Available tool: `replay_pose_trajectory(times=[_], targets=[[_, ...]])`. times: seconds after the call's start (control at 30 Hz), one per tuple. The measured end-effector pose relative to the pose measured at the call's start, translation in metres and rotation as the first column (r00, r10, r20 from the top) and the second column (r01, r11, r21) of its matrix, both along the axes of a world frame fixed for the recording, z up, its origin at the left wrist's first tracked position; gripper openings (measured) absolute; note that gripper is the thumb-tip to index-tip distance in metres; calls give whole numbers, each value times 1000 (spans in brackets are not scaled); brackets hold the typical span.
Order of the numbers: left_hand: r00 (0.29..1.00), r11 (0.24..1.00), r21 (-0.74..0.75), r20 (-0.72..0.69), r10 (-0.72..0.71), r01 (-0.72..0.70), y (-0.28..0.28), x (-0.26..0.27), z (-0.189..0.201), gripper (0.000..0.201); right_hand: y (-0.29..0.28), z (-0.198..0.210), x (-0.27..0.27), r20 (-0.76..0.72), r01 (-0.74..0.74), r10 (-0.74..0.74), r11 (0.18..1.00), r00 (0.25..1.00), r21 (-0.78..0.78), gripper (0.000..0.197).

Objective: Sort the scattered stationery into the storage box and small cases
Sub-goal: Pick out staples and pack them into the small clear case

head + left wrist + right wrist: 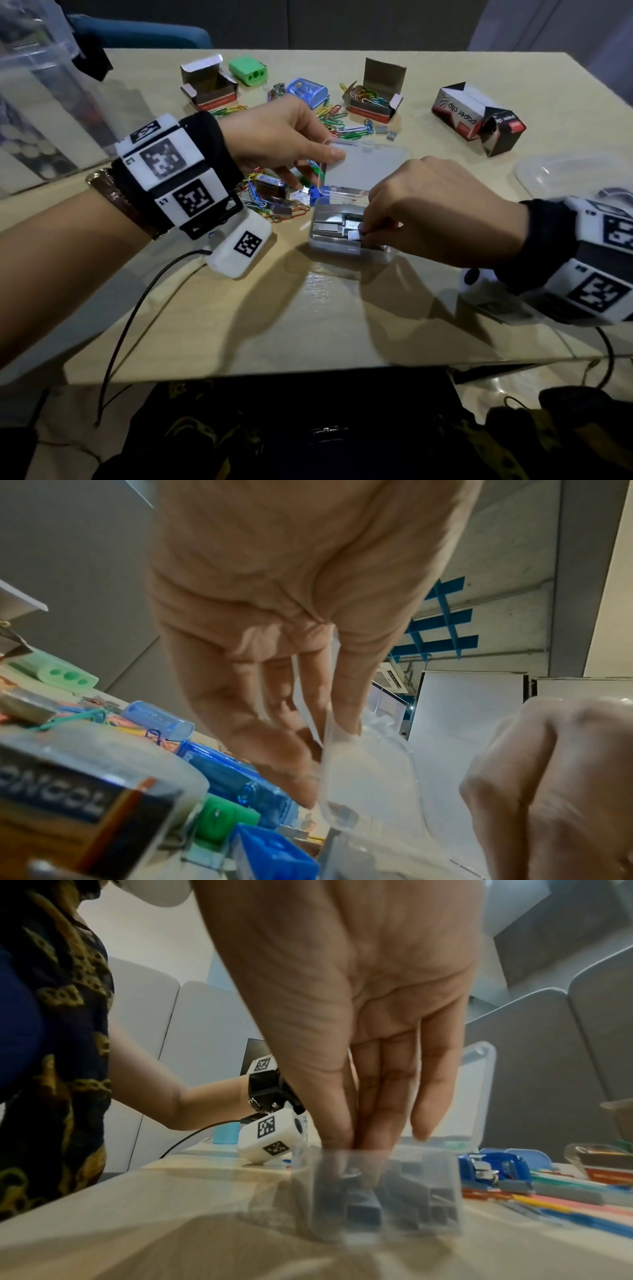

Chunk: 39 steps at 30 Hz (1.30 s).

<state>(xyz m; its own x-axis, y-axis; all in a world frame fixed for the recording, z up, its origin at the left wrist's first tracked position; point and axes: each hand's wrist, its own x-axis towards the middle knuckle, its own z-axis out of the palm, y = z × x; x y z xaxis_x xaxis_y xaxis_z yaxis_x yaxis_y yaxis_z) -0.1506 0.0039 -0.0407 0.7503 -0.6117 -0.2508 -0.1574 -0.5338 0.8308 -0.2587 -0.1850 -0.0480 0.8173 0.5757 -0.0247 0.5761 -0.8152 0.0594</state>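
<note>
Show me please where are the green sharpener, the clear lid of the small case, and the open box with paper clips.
green sharpener (pixel 249 71): head view, on its top face.
clear lid (pixel 363 168): head view, on the flat middle panel.
paper clip box (pixel 371 99): head view, on the clips inside.

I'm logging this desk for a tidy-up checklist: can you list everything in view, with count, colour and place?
clear plastic staple case: one, lid held open, near table centre
grey staple strips: several, inside the case; a few loose farther back
coloured paper clips: many, scattered mid-table
open cardboard clip boxes: three, red and white, far side
green plastic sharpener: one, far side
blue plastic sharpener: one, beside the clips
clear storage-box lid: one, right edge
beige table: one
left hand: pinches the lid
right hand: pinches a staple strip in the case
</note>
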Motion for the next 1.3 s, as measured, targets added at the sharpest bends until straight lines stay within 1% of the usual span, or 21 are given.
replay_pose_trajectory(times=[0.13, 0.3, 0.4, 0.5, 0.6, 0.63, 0.7, 0.73, 0.8, 0.83, 0.87, 0.93, 0.97, 1.03, 1.1, 1.2, 1.3], targets=[[1000, 1000, -5, -15, -2, 2, 0, 0, -1, 17, 3, 1, 0, -3, 2, -2, 1000, 1000, 0, 11], [1000, 1000, -1, -23, -2, 2, 0, 1, 0, 16, 3, 10, 3, 17, -34, 34, 999, 999, 2, 9], [1000, 1000, -3, -27, -12, 12, 0, 1, 0, 16, 5, 14, 8, -13, -56, 56, 998, 998, -22, 2], [1000, 1000, -2, -25, -9, 9, 0, 1, -1, 16, 10, 16, 11, -32, -99, 99, 995, 995, -25, 7], [1000, 999, 21, -9, -26, 26, 2, 1, -1, 18, 13, 19, 14, -59, -113, 110, 992, 992, -53, 4], [999, 998, 39, -7, -39, 39, 3, 0, 1, 19, 12, 23, 16, -55, -124, 121, 991, 991, -59, 6], [997, 995, 75, -25, -71, 73, 7, 0, 8, 28, 7, 35, 21, -44, -127, 127, 992, 991, 3, 15], [996, 992, 96, -27, -81, 83, 8, 1, 14, 39, 2, 44, 26, -32, -106, 109, 992, 994, 66, 17], [997, 989, 136, 29, -66, 61, 4, 9, 26, 60, -11, 62, 39, 0, -33, 33, 983, 999, 182, 21], [997, 990, 140, 67, -46, 36, 0, 15, 32, 62, -17, 68, 48, 1, 19, -20, 974, 1000, 226, 24], [995, 991, 135, 96, -27, 14, -6, 22, 36, 60, -22, 71, 58, -10, 80, -81, 960, 997, 267, 26], [989, 989, 148, 144, -22, 1, -18, 38, 41, 53, -33, 69, 80, -46, 211, -208, 924, 977, 319, 23], [984, 984, 180, 173, -42, 10, -23, 47, 42, 48, -37, 65, 91, -61, 264, -258, 908, 964, 325, 20], [966, 960, 278, 236, -106, 38, -33, 65, 39, 37, -46, 55, 110, -107, 355, -338, 897, 935, 262, 15], [934, 917, 393, 301, -194, 64, -41, 81, 33, 30, -51, 45, 125, -172, 435, -411, 889, 895, 140, 16], [883, 833, 550, 357, -306, 66, -51, 98, 24, 30, -58, 32, 139, -253, 490, -460, 869, 851, 66, 25], [845, 785, 616, 381, -376, 71, -68, 110, 18, 30, -61, 23, 151, -306, 526, -490, 849, 816, 42, 29]])
